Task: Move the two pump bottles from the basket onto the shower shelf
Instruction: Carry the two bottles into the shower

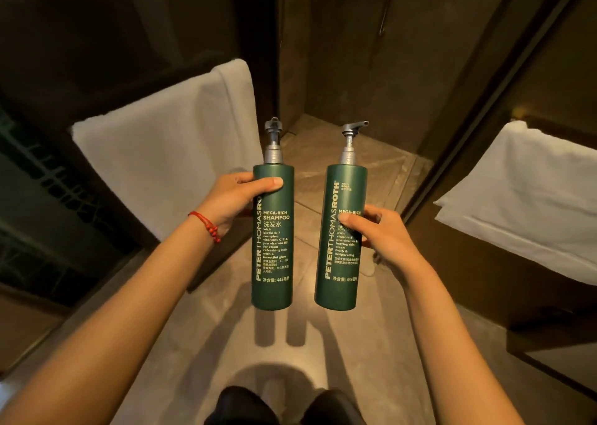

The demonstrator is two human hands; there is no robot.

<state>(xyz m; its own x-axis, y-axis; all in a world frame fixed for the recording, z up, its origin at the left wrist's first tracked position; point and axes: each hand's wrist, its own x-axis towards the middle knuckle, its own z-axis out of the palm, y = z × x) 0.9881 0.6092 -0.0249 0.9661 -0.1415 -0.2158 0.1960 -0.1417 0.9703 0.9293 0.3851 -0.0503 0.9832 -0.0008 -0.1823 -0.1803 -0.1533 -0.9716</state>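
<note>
white towel (168, 140) hanging left | white towel (529, 198) folded right | stone floor (339, 179) between them

dim stone floor (339, 179); white towels (168, 140)

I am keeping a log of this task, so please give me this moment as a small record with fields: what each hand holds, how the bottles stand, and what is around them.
left hand: grips the shampoo bottle near its upper body
right hand: grips the second green pump bottle at mid-body; thumb hides part of its label
bottle pose: both upright, side by side, apart, held above the floor
pump heads: both at the top, grey
wrist: red bracelet on the left
surroundings: white towel at left, another white towel at right
basket, shelf: not clearly in view
</note>
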